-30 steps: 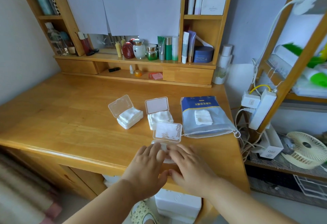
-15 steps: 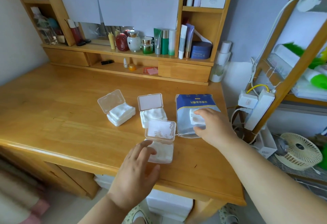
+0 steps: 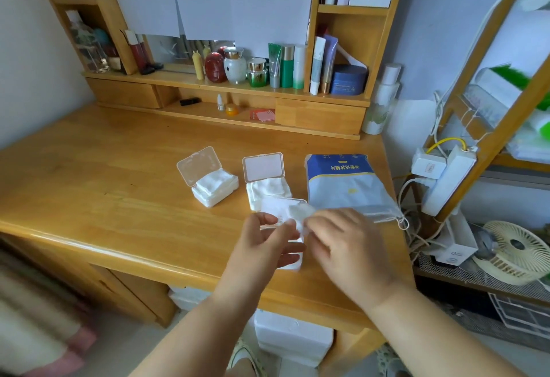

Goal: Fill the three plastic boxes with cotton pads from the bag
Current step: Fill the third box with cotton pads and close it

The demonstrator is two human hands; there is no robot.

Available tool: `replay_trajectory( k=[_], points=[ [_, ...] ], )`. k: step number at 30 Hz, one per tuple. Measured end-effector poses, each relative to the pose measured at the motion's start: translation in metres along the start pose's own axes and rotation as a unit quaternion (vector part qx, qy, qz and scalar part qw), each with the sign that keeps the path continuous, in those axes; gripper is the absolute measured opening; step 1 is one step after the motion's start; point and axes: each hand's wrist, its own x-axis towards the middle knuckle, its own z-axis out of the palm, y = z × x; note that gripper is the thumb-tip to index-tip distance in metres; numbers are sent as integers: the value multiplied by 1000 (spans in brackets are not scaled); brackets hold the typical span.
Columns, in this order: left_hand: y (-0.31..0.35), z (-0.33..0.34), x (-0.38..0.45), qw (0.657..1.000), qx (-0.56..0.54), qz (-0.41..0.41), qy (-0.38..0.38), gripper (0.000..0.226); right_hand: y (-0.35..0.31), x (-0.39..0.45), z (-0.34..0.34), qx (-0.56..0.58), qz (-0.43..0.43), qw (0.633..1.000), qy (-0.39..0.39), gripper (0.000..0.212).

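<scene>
Your right hand [image 3: 342, 242] pinches white cotton pads [image 3: 299, 213] above the near box [image 3: 290, 260], which your left hand [image 3: 265, 242] grips. Two filled boxes [image 3: 215, 189] and the bag [image 3: 345, 186] lie just behind on the desk [image 3: 104, 183].

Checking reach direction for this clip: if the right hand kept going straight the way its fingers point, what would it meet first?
The right hand points left and slightly away, holding cotton pads. First in line looks like the nearest plastic box and the left hand steadying it; depth is hard to judge.
</scene>
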Motion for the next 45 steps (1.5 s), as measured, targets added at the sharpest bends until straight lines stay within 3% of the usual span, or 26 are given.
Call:
replay_trajectory(
  k=[2,5,8,10,12,14,18,25,28,33,36,40,42,45],
  points=[
    [2,4,6,1000,1,-25,6,24,-13,-4,3,-17,-29,999,-12,14],
    [3,-4,15,988,129,54,60,22,-17,-8,7,39,-14,999,-12,12],
    [9,-26,30,975,197,70,71,22,-5,-15,6,154,165,974,-29,24],
    [9,-33,37,971,236,42,20,20,4,-24,10,224,285,924,-121,42],
    [3,-30,41,945,322,48,-23,18,6,-32,19,237,311,896,-209,55],
    [-6,-25,45,916,393,73,-37,15,3,-38,29,220,307,894,-240,60],
    [-16,-16,49,881,464,88,-26,6,1,-38,35,214,288,909,-212,52],
    [-15,-4,47,872,486,54,20,9,1,-40,39,222,263,919,-194,49],
    [-16,0,46,865,498,57,26,9,3,-42,43,215,215,939,-161,49],
    [-17,-1,45,862,502,69,16,7,2,-45,44,155,148,966,-143,23],
    [-18,-8,38,860,481,171,1,14,3,-40,41,86,79,981,-152,22],
    [-22,-30,29,779,495,381,-58,9,4,-32,36,-3,3,985,-170,26],
    [-25,-39,27,736,521,420,-102,6,4,-29,34,-20,-9,986,-167,26],
    [-27,-40,26,728,523,425,-127,4,6,-25,33,-17,0,986,-168,25]
  ],
)
